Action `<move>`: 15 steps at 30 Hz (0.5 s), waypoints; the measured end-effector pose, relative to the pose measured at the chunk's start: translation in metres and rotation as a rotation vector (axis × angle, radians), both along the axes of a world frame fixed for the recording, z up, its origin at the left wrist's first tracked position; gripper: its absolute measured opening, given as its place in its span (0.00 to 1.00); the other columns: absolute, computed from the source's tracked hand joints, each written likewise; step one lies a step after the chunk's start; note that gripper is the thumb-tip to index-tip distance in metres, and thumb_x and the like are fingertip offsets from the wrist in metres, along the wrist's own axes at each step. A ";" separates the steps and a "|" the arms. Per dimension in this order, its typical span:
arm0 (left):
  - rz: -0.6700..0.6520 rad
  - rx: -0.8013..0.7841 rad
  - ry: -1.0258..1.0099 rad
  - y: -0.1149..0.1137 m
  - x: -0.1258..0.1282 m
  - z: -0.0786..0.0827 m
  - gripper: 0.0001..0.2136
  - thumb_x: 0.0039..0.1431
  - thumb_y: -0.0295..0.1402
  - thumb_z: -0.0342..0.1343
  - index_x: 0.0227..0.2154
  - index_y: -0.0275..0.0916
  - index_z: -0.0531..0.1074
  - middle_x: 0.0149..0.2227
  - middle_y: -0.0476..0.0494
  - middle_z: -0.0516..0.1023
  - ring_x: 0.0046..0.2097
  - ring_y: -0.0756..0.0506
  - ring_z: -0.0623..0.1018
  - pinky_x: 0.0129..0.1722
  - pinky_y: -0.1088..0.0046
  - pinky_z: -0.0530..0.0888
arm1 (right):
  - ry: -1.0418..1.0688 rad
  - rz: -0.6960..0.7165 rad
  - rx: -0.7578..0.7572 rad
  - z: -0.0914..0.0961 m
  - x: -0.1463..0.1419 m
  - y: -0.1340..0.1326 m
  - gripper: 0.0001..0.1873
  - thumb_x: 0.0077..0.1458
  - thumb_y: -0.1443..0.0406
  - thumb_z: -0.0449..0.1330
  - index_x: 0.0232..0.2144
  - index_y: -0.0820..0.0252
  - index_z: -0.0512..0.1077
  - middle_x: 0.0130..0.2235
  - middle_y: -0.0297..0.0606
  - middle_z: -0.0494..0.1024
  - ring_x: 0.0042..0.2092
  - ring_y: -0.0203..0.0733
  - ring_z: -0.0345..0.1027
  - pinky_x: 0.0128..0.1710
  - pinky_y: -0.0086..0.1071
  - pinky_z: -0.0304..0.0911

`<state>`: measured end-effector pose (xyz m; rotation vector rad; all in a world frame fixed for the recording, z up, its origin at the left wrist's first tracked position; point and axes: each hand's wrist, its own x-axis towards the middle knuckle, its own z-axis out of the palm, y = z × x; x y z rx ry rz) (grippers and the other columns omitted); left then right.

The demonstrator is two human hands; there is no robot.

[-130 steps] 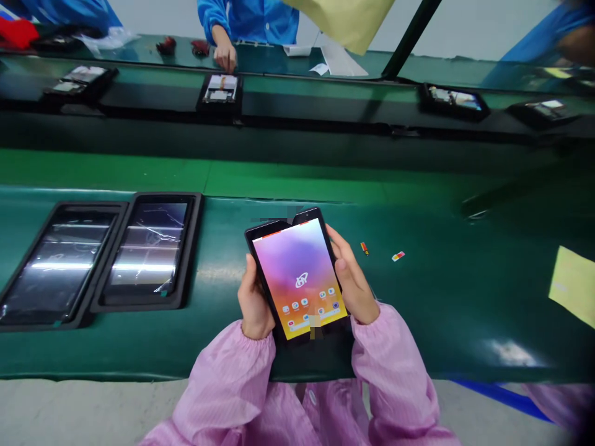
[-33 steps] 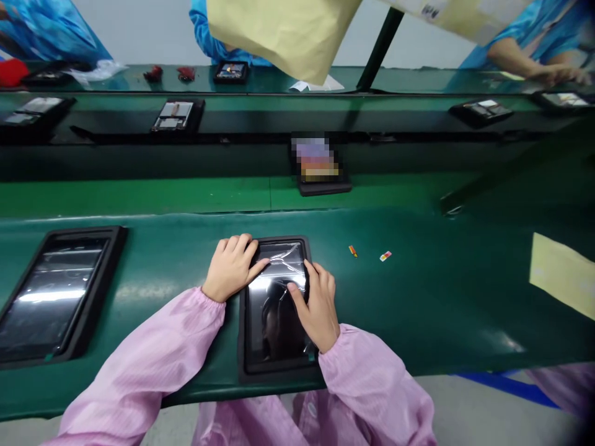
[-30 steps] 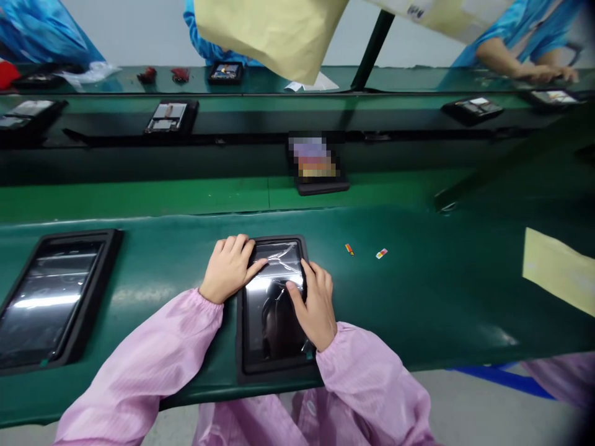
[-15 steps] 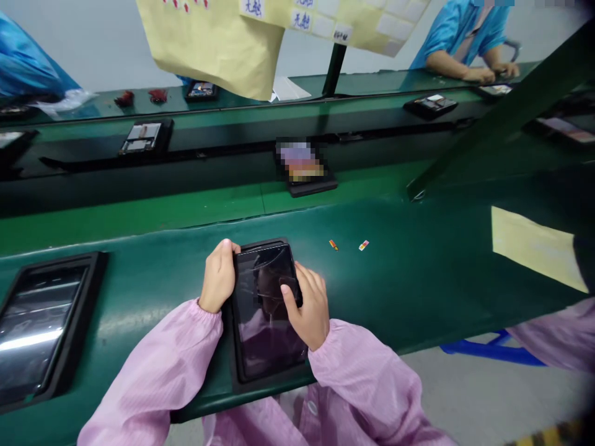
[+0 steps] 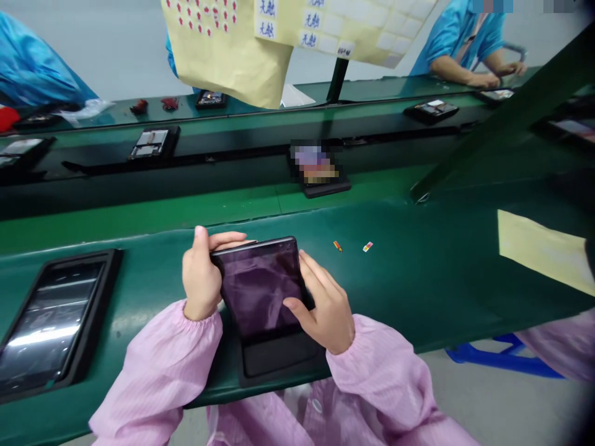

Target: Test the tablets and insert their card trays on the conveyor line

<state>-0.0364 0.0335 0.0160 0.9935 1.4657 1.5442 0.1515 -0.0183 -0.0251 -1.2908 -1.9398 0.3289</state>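
A dark tablet (image 5: 260, 288) is tilted up out of its black foam tray (image 5: 281, 359), its screen facing me. My left hand (image 5: 202, 272) grips the tablet's upper left side, with fingers behind the top edge and the thumb pointing up. Along the right side, my right hand (image 5: 325, 300) holds the tablet, its thumb over the screen and its fingers by the edge. Beyond the right fingers, a small orange card (image 5: 338, 246) and a small white-and-yellow card (image 5: 367, 246) lie on the green bench (image 5: 400, 285).
Another tablet in a black tray (image 5: 56, 322) lies to the left. Ahead, a lit tablet (image 5: 318, 167) and an opened device (image 5: 151, 144) sit on the line. A green post (image 5: 502, 108) slants at right, near a yellow sheet (image 5: 542, 251). Co-workers in blue sleeves (image 5: 493, 37) are opposite.
The tablet, which lay in the tray, has its top end raised out of it. My left hand has moved left and its fingers now reach behind the top edge; the view shifted slightly.
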 end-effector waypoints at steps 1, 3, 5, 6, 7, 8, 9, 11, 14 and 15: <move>0.036 0.059 0.018 -0.001 0.000 0.005 0.27 0.63 0.52 0.42 0.24 0.38 0.77 0.24 0.44 0.81 0.28 0.45 0.81 0.28 0.72 0.77 | 0.051 0.046 -0.064 0.004 0.000 0.001 0.38 0.61 0.45 0.48 0.64 0.64 0.57 0.63 0.50 0.64 0.62 0.49 0.60 0.57 0.43 0.64; 0.103 0.166 0.047 -0.001 0.000 0.012 0.27 0.64 0.50 0.41 0.22 0.39 0.77 0.23 0.45 0.80 0.26 0.46 0.80 0.27 0.72 0.76 | 0.133 0.168 -0.199 0.006 0.000 0.004 0.45 0.57 0.45 0.54 0.67 0.61 0.46 0.66 0.49 0.57 0.65 0.49 0.54 0.60 0.45 0.62; 0.142 0.219 0.078 0.002 0.000 0.014 0.28 0.65 0.49 0.40 0.22 0.39 0.77 0.23 0.46 0.80 0.26 0.47 0.80 0.28 0.72 0.76 | 0.153 0.270 -0.298 -0.001 -0.001 0.006 0.57 0.51 0.46 0.62 0.68 0.60 0.33 0.68 0.52 0.51 0.67 0.50 0.50 0.62 0.47 0.58; 0.139 0.222 0.086 0.005 -0.001 0.013 0.27 0.65 0.49 0.40 0.22 0.39 0.78 0.23 0.46 0.80 0.27 0.47 0.80 0.28 0.72 0.76 | 0.143 0.292 -0.331 -0.007 -0.003 0.007 0.63 0.48 0.48 0.65 0.68 0.61 0.28 0.68 0.54 0.48 0.68 0.52 0.48 0.63 0.48 0.56; 0.114 0.213 0.082 0.007 -0.003 0.012 0.27 0.64 0.48 0.40 0.23 0.39 0.79 0.24 0.45 0.80 0.28 0.46 0.80 0.29 0.72 0.76 | 0.128 0.290 -0.356 -0.014 -0.005 0.007 0.66 0.46 0.50 0.68 0.68 0.61 0.25 0.69 0.56 0.46 0.68 0.53 0.47 0.63 0.49 0.55; 0.063 0.199 0.065 0.010 -0.006 0.011 0.27 0.64 0.48 0.40 0.25 0.38 0.79 0.25 0.44 0.81 0.28 0.46 0.80 0.30 0.71 0.77 | 0.118 0.272 -0.376 -0.022 -0.006 0.006 0.68 0.45 0.52 0.69 0.67 0.62 0.23 0.68 0.58 0.45 0.68 0.54 0.47 0.63 0.50 0.55; -0.002 0.185 0.046 0.012 -0.009 0.011 0.26 0.63 0.48 0.41 0.27 0.37 0.80 0.26 0.43 0.81 0.30 0.45 0.81 0.31 0.71 0.77 | 0.118 0.251 -0.391 -0.028 -0.008 0.004 0.69 0.44 0.54 0.70 0.67 0.62 0.23 0.68 0.59 0.45 0.68 0.55 0.48 0.63 0.50 0.55; -0.152 0.146 0.075 0.014 -0.016 0.013 0.23 0.61 0.48 0.47 0.31 0.36 0.81 0.31 0.42 0.82 0.35 0.42 0.81 0.35 0.69 0.77 | 0.152 0.213 -0.418 -0.037 -0.012 0.000 0.67 0.44 0.57 0.70 0.67 0.62 0.26 0.67 0.60 0.50 0.66 0.55 0.52 0.61 0.50 0.59; -0.316 0.037 0.284 0.012 -0.024 0.023 0.16 0.54 0.46 0.59 0.34 0.39 0.81 0.38 0.43 0.83 0.42 0.40 0.80 0.45 0.67 0.76 | 0.202 0.160 -0.493 -0.040 -0.018 -0.004 0.67 0.40 0.59 0.72 0.67 0.65 0.30 0.61 0.61 0.62 0.61 0.57 0.62 0.56 0.50 0.64; -0.339 -0.002 0.348 0.011 -0.025 0.027 0.14 0.52 0.45 0.62 0.34 0.40 0.82 0.39 0.44 0.83 0.43 0.40 0.80 0.47 0.66 0.75 | 0.203 0.146 -0.520 -0.039 -0.019 -0.004 0.68 0.38 0.60 0.73 0.67 0.66 0.31 0.59 0.61 0.65 0.59 0.59 0.65 0.54 0.50 0.66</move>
